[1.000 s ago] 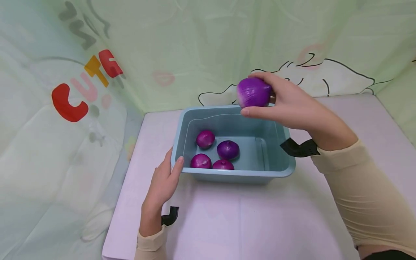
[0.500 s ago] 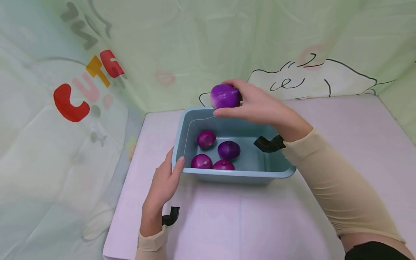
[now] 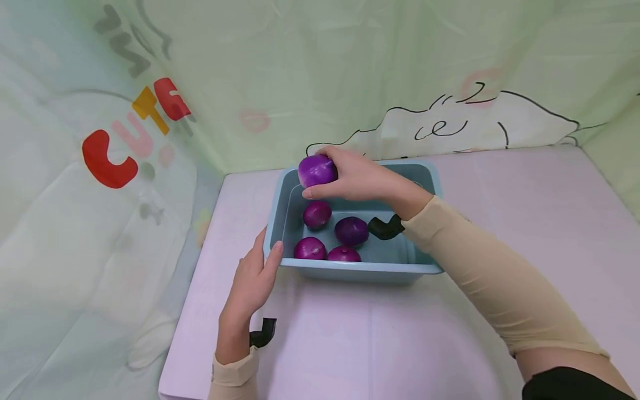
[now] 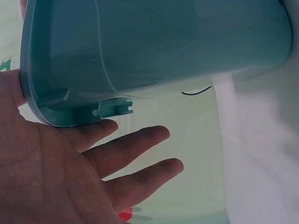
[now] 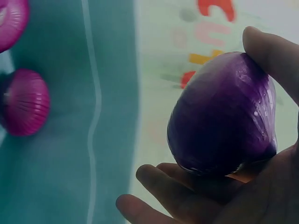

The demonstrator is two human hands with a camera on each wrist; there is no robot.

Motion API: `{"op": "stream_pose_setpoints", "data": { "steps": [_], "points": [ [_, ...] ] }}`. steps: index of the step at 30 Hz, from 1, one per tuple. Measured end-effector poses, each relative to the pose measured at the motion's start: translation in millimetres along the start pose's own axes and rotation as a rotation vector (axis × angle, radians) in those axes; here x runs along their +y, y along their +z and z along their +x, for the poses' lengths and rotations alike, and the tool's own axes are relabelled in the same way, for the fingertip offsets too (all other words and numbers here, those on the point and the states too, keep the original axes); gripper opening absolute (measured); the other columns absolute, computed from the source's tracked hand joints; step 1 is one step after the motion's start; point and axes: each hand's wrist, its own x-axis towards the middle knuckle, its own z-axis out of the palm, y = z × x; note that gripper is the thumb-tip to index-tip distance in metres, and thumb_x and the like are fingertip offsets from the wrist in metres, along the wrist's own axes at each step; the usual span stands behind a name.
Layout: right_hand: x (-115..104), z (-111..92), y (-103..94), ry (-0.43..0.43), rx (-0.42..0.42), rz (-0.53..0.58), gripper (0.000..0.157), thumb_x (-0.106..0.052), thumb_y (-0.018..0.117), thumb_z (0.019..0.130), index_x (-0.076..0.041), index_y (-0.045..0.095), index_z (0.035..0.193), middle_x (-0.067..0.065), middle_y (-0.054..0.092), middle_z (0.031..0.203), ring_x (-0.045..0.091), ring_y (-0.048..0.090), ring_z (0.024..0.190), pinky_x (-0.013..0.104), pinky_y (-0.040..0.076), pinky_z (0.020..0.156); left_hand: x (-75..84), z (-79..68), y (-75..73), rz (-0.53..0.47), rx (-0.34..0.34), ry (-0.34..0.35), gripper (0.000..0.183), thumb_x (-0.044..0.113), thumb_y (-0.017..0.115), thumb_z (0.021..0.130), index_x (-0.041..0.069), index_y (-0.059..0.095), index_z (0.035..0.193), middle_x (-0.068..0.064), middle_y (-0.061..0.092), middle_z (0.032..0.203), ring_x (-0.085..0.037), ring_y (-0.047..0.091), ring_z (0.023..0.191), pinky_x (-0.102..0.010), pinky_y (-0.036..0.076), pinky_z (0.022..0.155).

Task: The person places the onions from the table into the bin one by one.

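Note:
My right hand (image 3: pixel 355 175) grips a purple onion (image 3: pixel 317 171) between thumb and fingers, just above the back left part of a blue plastic basin (image 3: pixel 350 268). The right wrist view shows the held onion (image 5: pixel 224 116) from below, with the thumb on one side and fingers on the other. Several purple onions lie on the left side of the basin floor, among them a darker onion (image 3: pixel 351 231). My left hand (image 3: pixel 252 275) holds the basin's left rim, thumb over the edge. In the left wrist view, its other fingers (image 4: pixel 135 149) stretch out beside the basin wall.
The basin stands on a table with a pale lilac cloth (image 3: pixel 325 339). Behind it hangs a light green curtain (image 3: pixel 300 72) with a line drawing. A printed sheet with coloured letters (image 3: pixel 107 158) hangs at the left.
My right hand has moved left and lower with the onion, from over the basin's back right to its back left. The left hand, the basin and the onions in it have stayed put.

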Motion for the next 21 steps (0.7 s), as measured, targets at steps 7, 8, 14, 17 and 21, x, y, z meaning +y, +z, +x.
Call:
{"op": "stream_pose_setpoints", "data": {
  "steps": [7,8,14,17,21],
  "points": [
    [1.5,15.3,12.0,0.041,-0.046,-0.033,0.091,-0.056,0.081,0.084,-0.008,0.042,0.150,0.006,0.060,0.127,0.022,0.060,0.110,0.041,0.056,0.086,-0.7,-0.5,-1.0,-0.013,-0.002,-0.010,0.069,0.062,0.042,0.106,0.031,0.026,0.165,0.002,0.046,0.158,-0.031,0.053,0.136,-0.061,0.051,0.092],
    [1.8,17.1,12.8,0.044,-0.052,-0.041,0.091,-0.056,0.081,0.083,-0.007,0.041,0.150,0.007,0.060,0.127,0.023,0.060,0.111,0.041,0.056,0.086,-0.7,-0.5,-1.0,-0.013,-0.003,-0.009,0.069,0.062,0.042,0.106,0.031,0.026,0.165,0.002,0.046,0.158,-0.031,0.053,0.136,-0.061,0.051,0.092],
    [3.2,23.3,17.7,0.050,-0.090,-0.043,0.088,-0.055,0.080,0.085,-0.003,0.043,0.145,0.010,0.060,0.125,0.024,0.061,0.109,0.041,0.055,0.087,-0.4,-0.1,0.1,-0.011,-0.004,-0.001,0.068,0.062,0.042,0.106,0.031,0.026,0.165,0.002,0.047,0.157,-0.031,0.054,0.135,-0.061,0.051,0.092],
    [4.7,26.3,21.5,0.066,-0.114,-0.042,0.083,-0.055,0.080,0.085,-0.002,0.047,0.140,0.010,0.061,0.121,0.024,0.062,0.106,0.040,0.055,0.086,-0.2,0.2,-0.1,-0.010,-0.004,0.002,0.068,0.061,0.042,0.106,0.031,0.026,0.165,0.001,0.048,0.156,-0.031,0.055,0.134,-0.061,0.051,0.092],
    [9.2,32.3,28.3,0.101,-0.154,-0.067,0.075,-0.057,0.078,0.086,-0.003,0.052,0.131,0.010,0.062,0.116,0.024,0.063,0.103,0.040,0.055,0.085,0.3,0.3,-0.6,-0.016,-0.010,-0.003,0.069,0.061,0.042,0.107,0.030,0.025,0.166,0.000,0.047,0.157,-0.032,0.055,0.134,-0.061,0.051,0.091]
  ]
}}
